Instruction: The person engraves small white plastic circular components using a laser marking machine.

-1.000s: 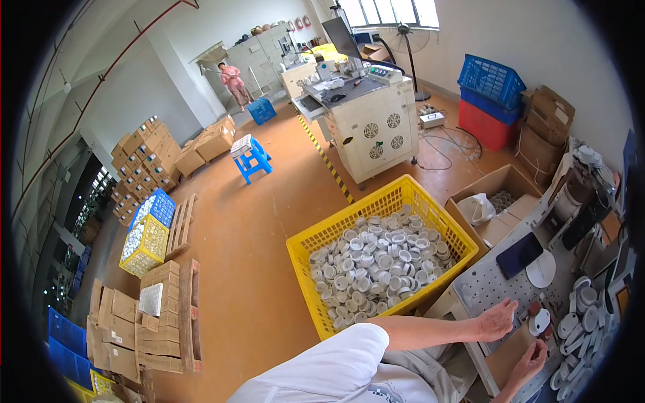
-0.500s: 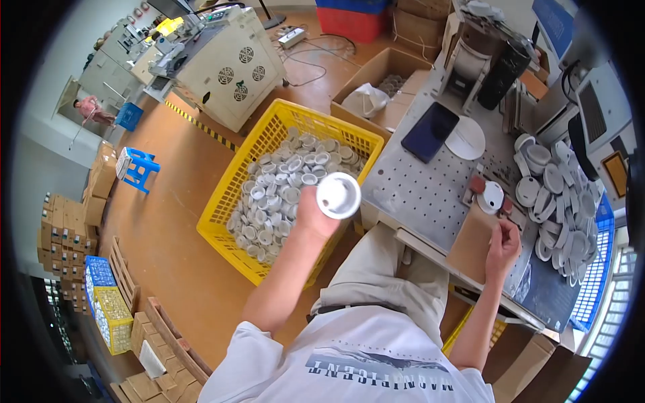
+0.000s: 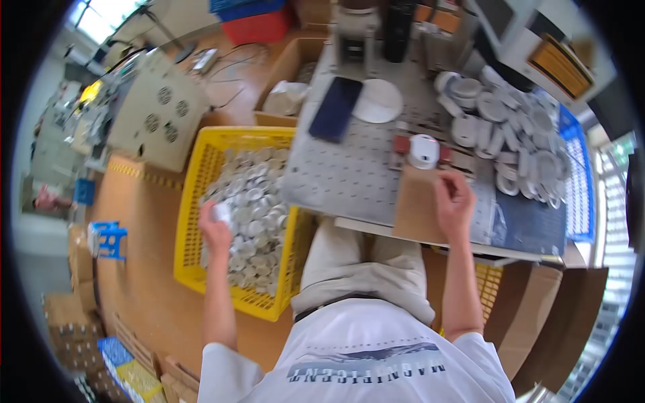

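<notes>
My left hand point(image 3: 216, 232) is over the yellow basket point(image 3: 289, 255), closed on a white round cap point(image 3: 222, 213) whose edge shows past the fingers. Below and beside it lies a heap of small white caps point(image 3: 252, 225) filling the basket. On the metal worktable, my right hand point(image 3: 457, 205) is at the cardboard sheet point(image 3: 416, 205), with its fingers curled together. Whether anything is in them I cannot make out. Just beyond those fingertips a white round part point(image 3: 424, 152) with a small dark mark sits between the red blocks point(image 3: 402, 144) of a fixture.
A pile of white plastic parts point(image 3: 504, 127) lies on the right of the perforated table point(image 3: 306, 174). At its far left are a dark phone point(image 3: 336, 109) and a white disc point(image 3: 377, 101). A blue stool point(image 3: 111, 240) stands on the floor at left.
My left hand has gone from in front of me to over the basket's heap, and the cap it holds has turned. The view has swung to the right; my right hand stays by the fixture.
</notes>
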Action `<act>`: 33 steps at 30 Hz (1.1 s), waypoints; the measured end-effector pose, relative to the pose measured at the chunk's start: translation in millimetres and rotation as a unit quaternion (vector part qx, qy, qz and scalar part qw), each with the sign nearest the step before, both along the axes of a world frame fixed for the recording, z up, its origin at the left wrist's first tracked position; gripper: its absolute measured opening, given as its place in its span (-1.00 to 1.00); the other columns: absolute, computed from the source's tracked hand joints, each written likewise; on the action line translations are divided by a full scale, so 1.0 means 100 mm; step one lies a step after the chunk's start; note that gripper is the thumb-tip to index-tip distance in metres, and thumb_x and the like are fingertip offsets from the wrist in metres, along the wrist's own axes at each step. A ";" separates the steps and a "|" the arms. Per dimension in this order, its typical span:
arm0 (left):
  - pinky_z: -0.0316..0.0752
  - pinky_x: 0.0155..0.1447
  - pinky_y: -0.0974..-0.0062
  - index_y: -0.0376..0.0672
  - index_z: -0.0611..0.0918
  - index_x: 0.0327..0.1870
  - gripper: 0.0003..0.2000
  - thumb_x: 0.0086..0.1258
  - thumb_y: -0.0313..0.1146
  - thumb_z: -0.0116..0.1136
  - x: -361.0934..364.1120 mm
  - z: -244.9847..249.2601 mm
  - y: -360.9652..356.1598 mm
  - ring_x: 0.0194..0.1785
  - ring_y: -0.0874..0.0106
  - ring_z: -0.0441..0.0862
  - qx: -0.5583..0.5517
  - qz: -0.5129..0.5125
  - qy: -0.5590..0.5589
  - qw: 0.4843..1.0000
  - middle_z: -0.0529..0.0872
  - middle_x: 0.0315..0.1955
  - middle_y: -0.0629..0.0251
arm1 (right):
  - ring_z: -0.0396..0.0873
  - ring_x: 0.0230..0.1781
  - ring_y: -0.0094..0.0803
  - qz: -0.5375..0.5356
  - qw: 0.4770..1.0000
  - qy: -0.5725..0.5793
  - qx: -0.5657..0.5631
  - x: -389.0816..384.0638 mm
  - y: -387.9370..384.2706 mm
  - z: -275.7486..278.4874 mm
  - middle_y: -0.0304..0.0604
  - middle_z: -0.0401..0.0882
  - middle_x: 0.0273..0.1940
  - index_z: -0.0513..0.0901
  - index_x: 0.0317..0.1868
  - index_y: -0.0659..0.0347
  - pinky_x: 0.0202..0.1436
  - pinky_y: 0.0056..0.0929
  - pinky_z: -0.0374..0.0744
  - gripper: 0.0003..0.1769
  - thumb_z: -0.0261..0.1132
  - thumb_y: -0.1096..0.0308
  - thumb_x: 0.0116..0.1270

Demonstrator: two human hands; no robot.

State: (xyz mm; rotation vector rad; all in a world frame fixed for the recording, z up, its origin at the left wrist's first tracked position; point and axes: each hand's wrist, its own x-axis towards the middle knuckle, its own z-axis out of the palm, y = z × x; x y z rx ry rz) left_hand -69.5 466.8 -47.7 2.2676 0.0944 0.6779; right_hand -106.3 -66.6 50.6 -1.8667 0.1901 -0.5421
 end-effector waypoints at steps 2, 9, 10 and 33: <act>0.50 0.14 0.27 -0.27 0.57 0.03 -0.53 -0.01 -0.65 -0.08 -0.13 0.56 -0.35 0.01 0.04 0.61 0.097 -0.056 -0.062 0.992 0.64 -0.10 -0.02 | 0.32 -0.42 -0.76 0.003 1.000 -0.008 -0.017 0.02 -0.03 -0.13 -0.43 0.49 -0.40 0.63 -0.18 0.28 -0.37 -0.68 0.32 -0.94 0.23 0.52 0.41; 0.53 0.10 0.25 -0.32 0.55 0.03 -0.53 0.01 -0.36 0.06 -0.23 0.85 -0.49 -0.04 0.02 0.61 0.083 -0.154 -0.126 0.976 0.65 -0.12 0.01 | 0.31 -0.47 -0.76 0.022 0.999 0.022 -0.033 0.04 -0.03 -0.11 -0.44 0.47 -0.41 0.63 -0.10 0.28 -0.40 -0.71 0.28 -0.90 0.21 0.48 0.47; 0.53 0.09 0.24 -0.31 0.56 0.03 -0.53 0.01 -0.38 0.10 -0.26 0.88 -0.45 -0.03 0.00 0.61 0.097 -0.154 -0.110 0.977 0.65 -0.12 0.01 | 0.31 -0.47 -0.76 0.025 0.999 0.027 -0.036 0.04 -0.01 -0.11 -0.43 0.48 -0.40 0.63 -0.11 0.28 -0.40 -0.71 0.28 -0.91 0.21 0.48 0.46; 0.35 0.25 0.08 -0.55 0.53 -0.36 -0.74 -0.14 -0.59 0.11 0.26 0.67 -3.21 0.10 -0.07 0.45 0.058 -0.421 -0.042 0.904 0.52 -0.02 -0.13 | 0.65 -0.23 0.00 -0.235 0.940 0.034 -0.246 -0.28 -1.06 0.51 -0.04 0.66 -0.16 0.65 -0.09 0.24 -0.11 -0.13 0.59 -0.76 0.33 0.33 0.26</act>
